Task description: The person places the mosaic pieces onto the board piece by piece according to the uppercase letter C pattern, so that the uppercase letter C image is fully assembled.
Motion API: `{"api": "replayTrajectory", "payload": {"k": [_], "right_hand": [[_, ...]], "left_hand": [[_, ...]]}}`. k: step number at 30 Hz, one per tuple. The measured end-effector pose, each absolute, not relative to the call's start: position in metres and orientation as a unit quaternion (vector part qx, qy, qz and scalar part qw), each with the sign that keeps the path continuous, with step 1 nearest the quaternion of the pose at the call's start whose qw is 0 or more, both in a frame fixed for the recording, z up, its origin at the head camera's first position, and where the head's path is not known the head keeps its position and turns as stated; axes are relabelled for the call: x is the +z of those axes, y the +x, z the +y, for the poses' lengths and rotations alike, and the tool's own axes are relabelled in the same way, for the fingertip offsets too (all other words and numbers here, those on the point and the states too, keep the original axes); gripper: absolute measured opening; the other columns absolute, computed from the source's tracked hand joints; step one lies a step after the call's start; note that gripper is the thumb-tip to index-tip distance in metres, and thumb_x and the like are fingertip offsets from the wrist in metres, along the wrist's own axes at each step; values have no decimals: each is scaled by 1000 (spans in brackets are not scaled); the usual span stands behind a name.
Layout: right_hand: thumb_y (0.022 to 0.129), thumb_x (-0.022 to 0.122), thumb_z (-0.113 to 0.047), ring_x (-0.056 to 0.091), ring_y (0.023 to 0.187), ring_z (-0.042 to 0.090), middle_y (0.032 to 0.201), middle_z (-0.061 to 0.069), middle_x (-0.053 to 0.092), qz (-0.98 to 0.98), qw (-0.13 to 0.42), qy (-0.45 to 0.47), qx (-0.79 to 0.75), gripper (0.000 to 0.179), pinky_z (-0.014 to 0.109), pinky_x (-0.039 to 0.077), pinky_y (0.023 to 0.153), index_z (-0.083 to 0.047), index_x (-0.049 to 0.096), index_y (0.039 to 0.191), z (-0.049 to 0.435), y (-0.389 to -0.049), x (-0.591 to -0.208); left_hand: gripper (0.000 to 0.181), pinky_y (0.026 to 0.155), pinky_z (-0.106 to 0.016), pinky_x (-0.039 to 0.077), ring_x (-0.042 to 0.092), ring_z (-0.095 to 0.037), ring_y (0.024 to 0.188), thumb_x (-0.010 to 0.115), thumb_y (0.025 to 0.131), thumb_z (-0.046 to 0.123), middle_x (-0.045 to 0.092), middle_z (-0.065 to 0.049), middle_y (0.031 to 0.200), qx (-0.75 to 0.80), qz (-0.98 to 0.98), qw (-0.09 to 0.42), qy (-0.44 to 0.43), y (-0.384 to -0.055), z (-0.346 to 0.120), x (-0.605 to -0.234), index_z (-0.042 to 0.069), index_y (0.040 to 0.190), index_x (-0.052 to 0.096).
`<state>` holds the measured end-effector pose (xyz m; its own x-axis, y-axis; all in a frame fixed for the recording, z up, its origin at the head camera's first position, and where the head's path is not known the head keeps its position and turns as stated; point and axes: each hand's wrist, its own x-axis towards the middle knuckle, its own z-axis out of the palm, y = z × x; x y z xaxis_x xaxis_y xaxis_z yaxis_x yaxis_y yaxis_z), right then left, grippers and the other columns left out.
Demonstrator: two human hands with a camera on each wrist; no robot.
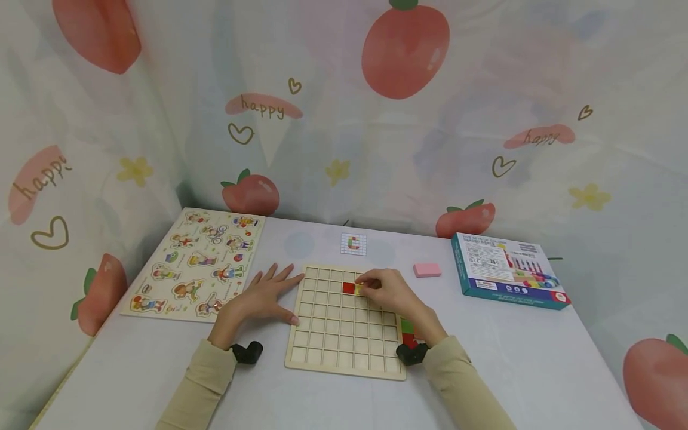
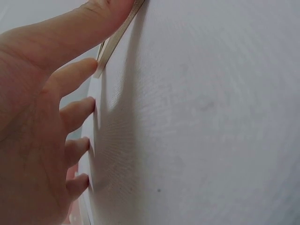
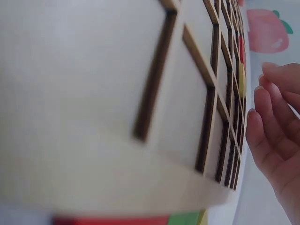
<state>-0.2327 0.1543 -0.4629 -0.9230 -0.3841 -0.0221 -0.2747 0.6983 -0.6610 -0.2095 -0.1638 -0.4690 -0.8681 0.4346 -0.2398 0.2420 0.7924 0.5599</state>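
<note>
A wooden grid board [image 1: 346,328] lies on the table. In one of its upper squares sits a red tile [image 1: 348,288], with a yellow tile [image 1: 358,290] directly to its right. My right hand [image 1: 391,292] hovers over the board's upper right, fingertips close by the yellow tile. In the right wrist view a small gap shows between the loosely bent fingers [image 3: 263,101] and that tile. My left hand [image 1: 267,297] has its fingers spread on the table, left of the board. Its thumb [image 2: 77,35] lies against the board's left edge.
Red and green tiles [image 1: 408,328] lie beside the board's right edge, partly under my right wrist. A small pattern card [image 1: 353,244] is behind the board. Right of it are a pink block [image 1: 427,270] and a flat box [image 1: 510,272]. A picture puzzle board [image 1: 199,263] lies left.
</note>
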Motion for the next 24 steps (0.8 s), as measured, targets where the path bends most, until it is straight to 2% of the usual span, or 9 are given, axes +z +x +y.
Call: {"api": "replayTrajectory", "payload": {"k": [13, 24], "right_hand": [[95, 72, -12, 60, 88, 17, 98, 1, 70, 931, 91, -133, -327, 19, 27, 55, 81, -10, 78, 114, 195, -216, -459], [93, 75, -15, 60, 86, 16, 96, 0, 72, 936, 99, -122, -315, 18, 22, 54, 73, -9, 78, 110, 230, -206, -461]], "left_hand": [[101, 126, -67, 1, 0, -46, 159, 87, 78, 46, 16, -15, 172, 252, 934, 177, 183, -210, -163, -469, 17, 161, 37], [101, 126, -67, 2, 1, -47, 158, 87, 78, 47, 17, -16, 172, 251, 933, 174, 188, -210, -163, -469, 17, 161, 37]]}}
